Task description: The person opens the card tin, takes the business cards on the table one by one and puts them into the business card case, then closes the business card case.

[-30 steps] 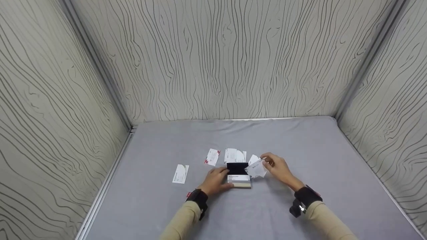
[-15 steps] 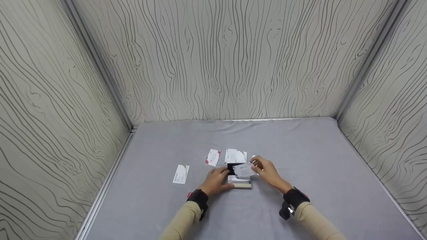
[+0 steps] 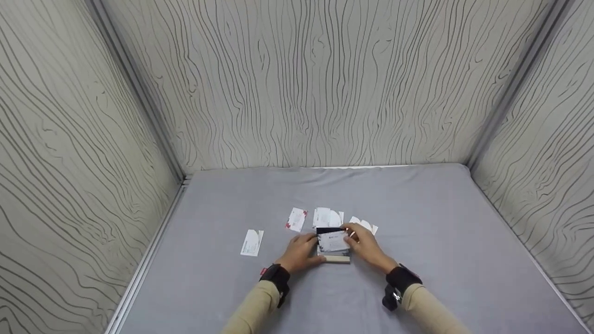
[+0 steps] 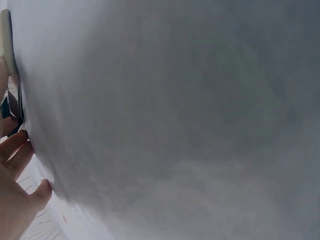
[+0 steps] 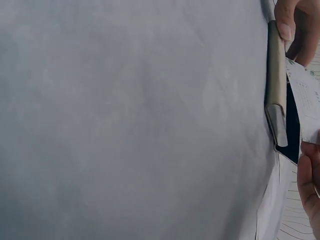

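Observation:
An open business card case with a beige front edge and a dark inside lies on the grey cloth. My left hand holds it from the left, thumb at the front edge and fingers along its side. A white business card with floral corner marks is pinched at its right end by my right hand. That card lies over the case; in the right wrist view the card tilts up above the dark inside. Only a sliver of the case shows in the left wrist view.
One business card lies far left, and a red-marked card sits behind the left hand. Overlapping cards lie behind the case, with more cards behind the right hand. Patterned panels enclose the table.
My right hand has moved left, bringing the business card from the right of the case to over it. The cards behind that hand are uncovered. My left hand has stayed in place.

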`<state>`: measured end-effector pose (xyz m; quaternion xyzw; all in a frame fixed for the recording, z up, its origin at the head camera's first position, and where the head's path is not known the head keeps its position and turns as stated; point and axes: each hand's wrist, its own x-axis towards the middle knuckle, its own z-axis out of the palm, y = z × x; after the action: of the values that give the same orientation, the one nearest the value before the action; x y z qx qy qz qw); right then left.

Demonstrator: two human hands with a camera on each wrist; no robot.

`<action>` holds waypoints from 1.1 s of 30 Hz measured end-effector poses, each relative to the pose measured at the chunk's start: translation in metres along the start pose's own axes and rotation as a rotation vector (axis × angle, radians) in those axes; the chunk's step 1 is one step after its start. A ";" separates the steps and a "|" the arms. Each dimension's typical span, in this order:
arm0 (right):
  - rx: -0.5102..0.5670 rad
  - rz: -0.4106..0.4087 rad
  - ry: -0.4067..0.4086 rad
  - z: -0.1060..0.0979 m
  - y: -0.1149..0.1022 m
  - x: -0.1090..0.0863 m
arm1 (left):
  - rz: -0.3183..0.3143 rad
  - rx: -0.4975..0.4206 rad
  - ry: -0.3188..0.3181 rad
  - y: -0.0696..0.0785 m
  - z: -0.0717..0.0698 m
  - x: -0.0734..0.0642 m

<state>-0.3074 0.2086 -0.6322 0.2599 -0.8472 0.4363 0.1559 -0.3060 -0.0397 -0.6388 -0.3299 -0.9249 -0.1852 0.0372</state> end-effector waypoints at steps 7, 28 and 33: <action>-0.011 0.038 -0.007 0.004 -0.002 -0.003 | -0.008 -0.003 0.000 0.002 -0.001 -0.001; -0.076 -0.064 -0.045 0.007 0.003 -0.015 | 0.017 0.033 0.025 0.001 0.001 -0.003; -0.088 -0.059 -0.084 0.004 0.002 -0.015 | 0.011 0.029 0.016 -0.001 0.003 0.000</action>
<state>-0.2962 0.2106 -0.6437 0.2957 -0.8634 0.3824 0.1446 -0.3066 -0.0394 -0.6420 -0.3329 -0.9254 -0.1739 0.0503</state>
